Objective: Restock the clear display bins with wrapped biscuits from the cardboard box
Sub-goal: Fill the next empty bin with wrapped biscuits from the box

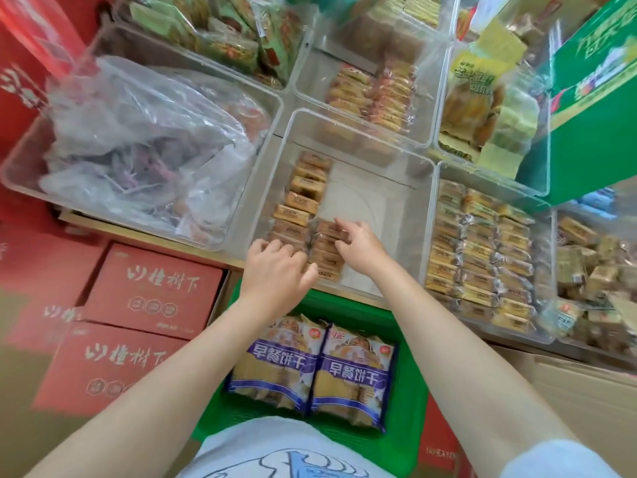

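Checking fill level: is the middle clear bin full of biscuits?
No, the middle bin holds one row of biscuits and a short second; its right half is bare.

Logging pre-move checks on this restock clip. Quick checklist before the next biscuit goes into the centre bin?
1. Centre clear bin has room: ok, its right side is bare floor.
2. Wrapped biscuits already placed sit in a tidy row: ok, along the left wall.
3. Second row seated: cannot tell, both hands cover part of it.
4. Left hand free: not ok, it rests on the biscuits.
5. Right hand free: not ok, fingers touch the second row.
6. Supply within reach: ok, breakfast biscuit bags lie just below.
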`<state>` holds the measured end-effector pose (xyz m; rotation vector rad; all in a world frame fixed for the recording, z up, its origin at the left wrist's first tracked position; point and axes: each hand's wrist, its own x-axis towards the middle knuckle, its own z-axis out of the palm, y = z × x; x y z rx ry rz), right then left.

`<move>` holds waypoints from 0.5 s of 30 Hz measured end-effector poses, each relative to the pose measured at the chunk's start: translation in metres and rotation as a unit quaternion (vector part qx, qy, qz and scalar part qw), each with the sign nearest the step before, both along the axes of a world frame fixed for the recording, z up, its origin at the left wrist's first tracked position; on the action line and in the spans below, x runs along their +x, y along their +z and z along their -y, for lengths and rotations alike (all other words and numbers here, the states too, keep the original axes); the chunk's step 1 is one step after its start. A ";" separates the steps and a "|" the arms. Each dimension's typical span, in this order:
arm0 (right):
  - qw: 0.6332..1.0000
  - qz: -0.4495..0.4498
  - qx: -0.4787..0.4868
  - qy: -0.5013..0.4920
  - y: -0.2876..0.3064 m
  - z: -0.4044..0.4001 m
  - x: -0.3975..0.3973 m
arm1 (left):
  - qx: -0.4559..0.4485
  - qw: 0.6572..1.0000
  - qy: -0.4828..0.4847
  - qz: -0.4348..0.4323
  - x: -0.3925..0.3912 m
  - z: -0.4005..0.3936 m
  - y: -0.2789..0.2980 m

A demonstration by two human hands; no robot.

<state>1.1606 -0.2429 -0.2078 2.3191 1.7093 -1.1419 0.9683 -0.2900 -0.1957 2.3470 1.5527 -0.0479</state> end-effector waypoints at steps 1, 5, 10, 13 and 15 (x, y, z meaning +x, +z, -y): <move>1.000 -0.009 0.010 -0.005 0.006 0.004 0.005 | -0.018 1.000 0.002 -0.005 0.001 -0.001 0.003; 0.992 -0.059 0.103 -0.046 0.054 0.032 0.028 | -0.129 0.989 0.053 0.038 0.012 -0.011 0.009; 0.947 -0.103 0.289 -0.093 0.131 0.111 0.079 | -0.077 0.958 0.068 0.267 0.081 0.037 0.058; 0.873 -0.091 0.441 -0.188 0.171 0.184 0.121 | -0.153 0.929 0.023 0.338 0.141 0.101 0.092; 0.824 -0.078 0.501 -0.255 0.192 0.230 0.158 | -0.237 0.901 0.002 0.363 0.181 0.142 0.105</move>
